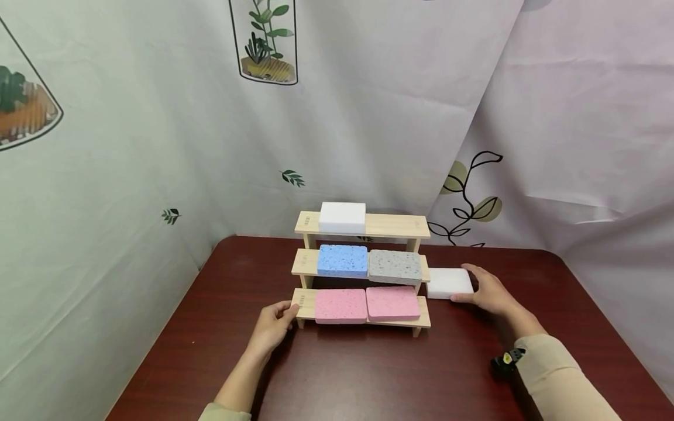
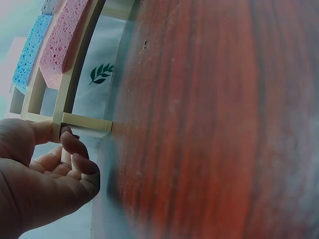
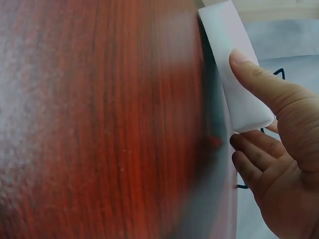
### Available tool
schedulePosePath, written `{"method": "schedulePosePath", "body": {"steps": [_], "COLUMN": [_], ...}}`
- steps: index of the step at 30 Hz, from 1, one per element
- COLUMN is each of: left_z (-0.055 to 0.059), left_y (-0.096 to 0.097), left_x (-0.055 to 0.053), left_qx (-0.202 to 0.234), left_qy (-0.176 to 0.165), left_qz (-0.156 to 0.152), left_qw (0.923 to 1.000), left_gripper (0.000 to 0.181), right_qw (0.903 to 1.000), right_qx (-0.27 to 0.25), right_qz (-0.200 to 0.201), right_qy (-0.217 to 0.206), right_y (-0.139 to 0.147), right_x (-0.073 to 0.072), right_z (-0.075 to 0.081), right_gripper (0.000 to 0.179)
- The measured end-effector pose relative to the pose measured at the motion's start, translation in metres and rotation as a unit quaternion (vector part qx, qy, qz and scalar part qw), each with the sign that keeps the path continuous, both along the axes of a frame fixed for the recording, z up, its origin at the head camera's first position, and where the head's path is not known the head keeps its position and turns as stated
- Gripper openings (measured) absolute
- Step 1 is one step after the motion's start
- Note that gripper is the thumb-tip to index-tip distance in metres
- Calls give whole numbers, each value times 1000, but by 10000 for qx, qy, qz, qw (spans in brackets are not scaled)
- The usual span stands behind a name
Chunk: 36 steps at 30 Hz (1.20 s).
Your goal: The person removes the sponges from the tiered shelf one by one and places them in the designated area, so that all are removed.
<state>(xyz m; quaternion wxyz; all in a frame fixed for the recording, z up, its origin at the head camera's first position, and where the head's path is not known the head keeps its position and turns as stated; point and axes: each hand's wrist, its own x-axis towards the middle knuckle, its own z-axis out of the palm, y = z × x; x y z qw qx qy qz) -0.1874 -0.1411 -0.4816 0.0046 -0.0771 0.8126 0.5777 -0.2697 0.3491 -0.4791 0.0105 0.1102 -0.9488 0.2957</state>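
Note:
A three-tier wooden step rack (image 1: 391, 224) stands on the table. My left hand (image 1: 272, 327) pinches the left end of its lowest shelf between thumb and fingers, as the left wrist view also shows. Right of the rack, my right hand (image 1: 492, 292) holds a white sponge block (image 1: 447, 283) by its right end, thumb on the near side (image 3: 241, 62). Two pink sponges (image 1: 340, 306) lie side by side on the bottom shelf. The middle shelf bears a blue sponge (image 1: 342, 260) and a grey sponge (image 1: 395, 266). Another white sponge block (image 1: 342, 217) sits on the top shelf.
The dark red wood-grain table (image 1: 379, 374) extends in front of the rack and to both sides. Behind it hangs a pale cloth (image 1: 368, 117) printed with plants, which also covers the left and right sides. A dark strap with a small device (image 1: 506, 359) is at the right wrist.

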Motion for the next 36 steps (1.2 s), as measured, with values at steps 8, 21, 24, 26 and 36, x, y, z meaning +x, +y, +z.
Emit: {"method": "schedulePosePath", "body": {"steps": [8,21,24,26,36], "left_z": [0,1,1,1,0], "left_y": [0,0,0,0,-1], "left_x": [0,-1,-1,-1,-1], "left_qx": [20,46,40,40,17], "left_qy": [20,-5,-11,-5,-19], "left_qz": [14,33,46,38,6], "left_qw": [10000,10000,10000,10000,10000], "left_gripper": [31,31,31,31,32], "right_qw": [9999,9994,9986,9979,9957], "right_qx": [107,-329,-527,-649,-865], "right_qz": [40,86,7,1,109], "right_qy": [14,48,24,8,316], "right_y": [1,-5,-10,-13,-31], "right_x": [3,5,5,5,6], "right_z": [-2,31,43,51,80], "right_gripper": [99,97,92,89,85]}}
